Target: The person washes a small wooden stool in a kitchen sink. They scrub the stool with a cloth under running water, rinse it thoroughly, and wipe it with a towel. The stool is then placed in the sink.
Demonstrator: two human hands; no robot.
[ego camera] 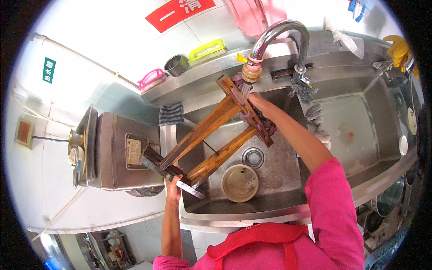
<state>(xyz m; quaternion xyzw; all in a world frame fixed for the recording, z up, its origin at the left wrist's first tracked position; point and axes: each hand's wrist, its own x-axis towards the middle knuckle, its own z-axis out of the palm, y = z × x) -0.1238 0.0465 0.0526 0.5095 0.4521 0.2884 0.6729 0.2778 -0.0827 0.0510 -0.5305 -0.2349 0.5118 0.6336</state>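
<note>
A wet wooden frame [216,157], with two long bars between end crosspieces, is held at a slant above the left sink basin [280,175]. My left hand [174,185] grips its dark lower crosspiece, close to a white-coated part [190,189]. At the upper crosspiece [244,109], my right hand [260,104] bears against the far side, its fingers mostly hidden. Purple cloth-like material [239,95] shows through and behind this crosspiece. Water runs from the faucet [252,72] onto this end. Below the frame, a round tan bowl [240,184] sits near the drain [253,157].
A second basin [351,135] on the right holds cloudy water. Grey cloths [314,114] lie on the divider. Brushes [207,52] and a metal cup [176,65] line the back ledge. At left stands a metal appliance [113,152], and a striped cloth [171,114] hangs by the basin corner.
</note>
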